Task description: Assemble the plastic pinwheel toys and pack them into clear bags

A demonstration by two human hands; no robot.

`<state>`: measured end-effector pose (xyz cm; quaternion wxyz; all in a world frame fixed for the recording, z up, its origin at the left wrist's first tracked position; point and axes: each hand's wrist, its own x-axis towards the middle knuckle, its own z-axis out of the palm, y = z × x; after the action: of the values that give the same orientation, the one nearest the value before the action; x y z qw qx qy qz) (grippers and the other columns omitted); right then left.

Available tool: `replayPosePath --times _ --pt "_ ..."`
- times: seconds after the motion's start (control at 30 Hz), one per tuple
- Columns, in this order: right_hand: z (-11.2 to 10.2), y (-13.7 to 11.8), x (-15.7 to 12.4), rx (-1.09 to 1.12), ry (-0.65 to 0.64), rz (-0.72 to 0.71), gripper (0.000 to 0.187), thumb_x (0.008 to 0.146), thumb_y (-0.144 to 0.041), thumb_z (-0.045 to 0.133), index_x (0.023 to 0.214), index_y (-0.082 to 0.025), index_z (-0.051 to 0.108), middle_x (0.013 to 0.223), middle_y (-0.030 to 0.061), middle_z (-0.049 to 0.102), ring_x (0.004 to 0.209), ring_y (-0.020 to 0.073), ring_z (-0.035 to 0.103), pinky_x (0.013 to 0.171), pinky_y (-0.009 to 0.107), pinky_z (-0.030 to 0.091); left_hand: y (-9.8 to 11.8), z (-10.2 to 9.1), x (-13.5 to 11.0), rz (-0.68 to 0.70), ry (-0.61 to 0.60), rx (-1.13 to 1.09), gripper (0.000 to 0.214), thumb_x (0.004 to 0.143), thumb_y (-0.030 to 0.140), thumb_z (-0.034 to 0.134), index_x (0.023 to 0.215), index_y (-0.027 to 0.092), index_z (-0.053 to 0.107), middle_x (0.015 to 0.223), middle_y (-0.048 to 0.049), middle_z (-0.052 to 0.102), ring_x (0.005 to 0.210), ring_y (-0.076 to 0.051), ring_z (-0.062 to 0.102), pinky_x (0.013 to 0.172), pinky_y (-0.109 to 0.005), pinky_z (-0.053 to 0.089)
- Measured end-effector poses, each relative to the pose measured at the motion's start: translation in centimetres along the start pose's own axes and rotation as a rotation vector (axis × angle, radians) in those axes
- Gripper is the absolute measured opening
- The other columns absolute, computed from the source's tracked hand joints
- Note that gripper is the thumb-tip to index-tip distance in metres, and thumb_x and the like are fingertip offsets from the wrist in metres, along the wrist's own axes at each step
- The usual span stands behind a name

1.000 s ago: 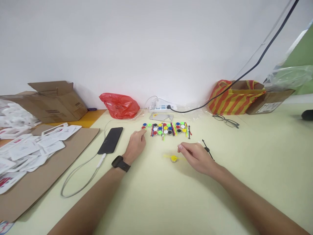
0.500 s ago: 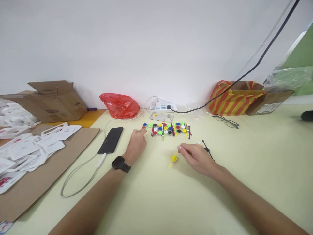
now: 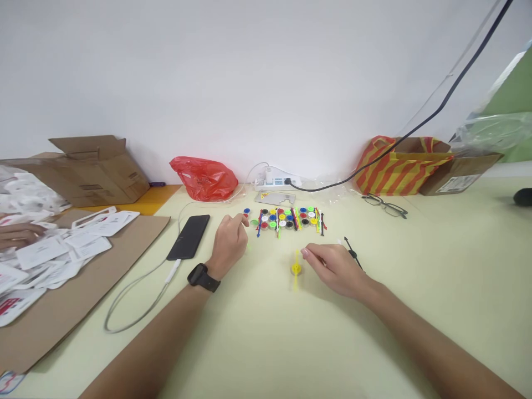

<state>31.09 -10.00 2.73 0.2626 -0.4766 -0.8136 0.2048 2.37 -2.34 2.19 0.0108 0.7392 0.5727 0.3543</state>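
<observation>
Thumb and fingers of my left hand (image 3: 230, 242) are closed at a blurred light-green spinner piece (image 3: 254, 223), left of the coloured rows. The hand hides part of it. A yellow spinner (image 3: 296, 269), an arrow on a round base, stands on the table, its arrow blurred and pointing away from me. Just right of it, the closed fingertips of my right hand (image 3: 332, 265) are near the arrow, with nothing visible in them. A black arrow spinner (image 3: 352, 254) lies behind my right hand. Several coloured discs (image 3: 286, 218) and arrows stand in rows ahead.
A phone (image 3: 188, 237) on a charging cable lies left of my left hand. Behind the rows are a metal plate (image 3: 274, 198) and a power strip (image 3: 277, 181). Glasses (image 3: 384, 205) lie at right. White cards (image 3: 45, 252) cover cardboard at left, where another person's hand (image 3: 19, 235) reaches in.
My left hand has drawn slightly back toward me, and the green piece has moved with it from the row's left end. The yellow arrow has turned from slanted to straight. Another person's hand has appeared.
</observation>
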Motion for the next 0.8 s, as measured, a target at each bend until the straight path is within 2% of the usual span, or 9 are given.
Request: replayPosePath --times 0.13,0.23,0.3,0.43,0.5,0.6,0.67,0.73,0.8 --pt "0.0 -0.1 -0.1 0.003 -0.012 -0.010 0.043 0.110 -0.041 0.032 0.072 -0.022 0.030 0.059 -0.0041 0.036 0.053 0.0135 0.032 0.058 0.032 0.023 -0.3 0.4 0.1 -0.042 -0.099 0.004 0.033 0.100 0.021 0.041 0.116 0.019 0.070 0.074 -0.0043 0.061 0.084 -0.026 0.060 0.076 -0.037 0.043" --pt "0.0 -0.1 -0.1 0.000 -0.010 -0.028 0.042 0.110 -0.040 0.033 0.072 -0.022 0.032 0.059 -0.0045 0.037 0.053 0.0132 0.032 0.058 0.031 0.024 -0.6 0.8 0.2 -0.030 -0.145 0.053 0.041 0.102 0.031 0.047 0.136 0.019 0.065 0.069 -0.0033 0.059 0.085 -0.028 0.058 0.073 -0.036 0.042" --pt "0.1 0.0 -0.1 -0.007 -0.005 -0.036 0.042 0.110 -0.040 0.034 0.072 -0.022 0.033 0.059 -0.0045 0.038 0.053 0.0131 0.033 0.059 0.031 0.024 -0.8 1.1 0.1 -0.010 -0.168 0.089 0.044 0.101 0.032 0.050 0.141 0.019 0.063 0.070 -0.0042 0.060 0.086 -0.028 0.057 0.073 -0.036 0.042" --pt "0.0 0.1 0.0 -0.033 -0.012 -0.037 0.043 0.110 -0.039 0.034 0.071 -0.022 0.038 0.058 -0.0038 0.042 0.052 0.0134 0.036 0.059 0.032 0.025 -1.0 1.4 0.0 0.012 -0.206 0.094 0.039 0.099 0.032 0.055 0.135 0.022 0.067 0.074 -0.0052 0.063 0.090 -0.029 0.059 0.075 -0.036 0.043" --pt "0.0 -0.1 -0.1 -0.033 0.005 -0.040 0.040 0.110 -0.038 0.037 0.075 -0.022 0.048 0.062 -0.0021 0.050 0.056 0.0147 0.045 0.060 0.031 0.030 -1.1 1.4 0.0 0.000 -0.187 0.089 0.031 0.098 0.031 0.057 0.125 0.022 0.070 0.077 -0.0052 0.063 0.091 -0.028 0.060 0.075 -0.035 0.044" --pt "0.1 -0.4 -0.2 -0.022 0.040 -0.133 0.018 0.105 -0.034 0.051 0.104 -0.022 0.064 0.095 0.0065 0.069 0.089 0.0219 0.062 0.077 0.034 0.045 -1.3 1.4 0.1 -0.020 -0.150 0.092 0.018 0.095 0.028 0.060 0.110 0.022 0.069 0.081 -0.0053 0.062 0.090 -0.027 0.060 0.074 -0.035 0.044" --pt "0.4 -0.5 -0.2 -0.020 0.005 -0.226 0.019 0.101 -0.028 0.059 0.118 -0.022 0.065 0.117 0.0107 0.068 0.112 0.0262 0.060 0.092 0.038 0.047 -1.4 1.4 0.2 -0.041 -0.135 0.090 0.014 0.094 0.028 0.061 0.105 0.022 0.067 0.080 -0.0047 0.061 0.088 -0.026 0.059 0.074 -0.036 0.044" --pt "0.7 -0.4 -0.3 -0.023 -0.060 -0.272 0.018 0.099 -0.022 0.060 0.115 -0.023 0.067 0.123 0.0105 0.066 0.117 0.0262 0.058 0.096 0.039 0.047 -1.2 1.2 0.1 -0.052 -0.116 0.057 0.011 0.093 0.027 0.062 0.101 0.022 0.065 0.080 -0.0036 0.059 0.085 -0.025 0.059 0.074 -0.035 0.045" --pt "0.9 -0.3 -0.2 -0.040 -0.089 -0.248 0.014 0.097 -0.014 0.057 0.104 -0.022 0.067 0.117 0.0083 0.068 0.110 0.0240 0.060 0.092 0.038 0.048 -0.4 0.9 -0.2 -0.015 -0.101 -0.006 0.010 0.092 0.027 0.062 0.100 0.021 0.064 0.081 -0.0026 0.057 0.081 -0.022 0.058 0.073 -0.035 0.045"
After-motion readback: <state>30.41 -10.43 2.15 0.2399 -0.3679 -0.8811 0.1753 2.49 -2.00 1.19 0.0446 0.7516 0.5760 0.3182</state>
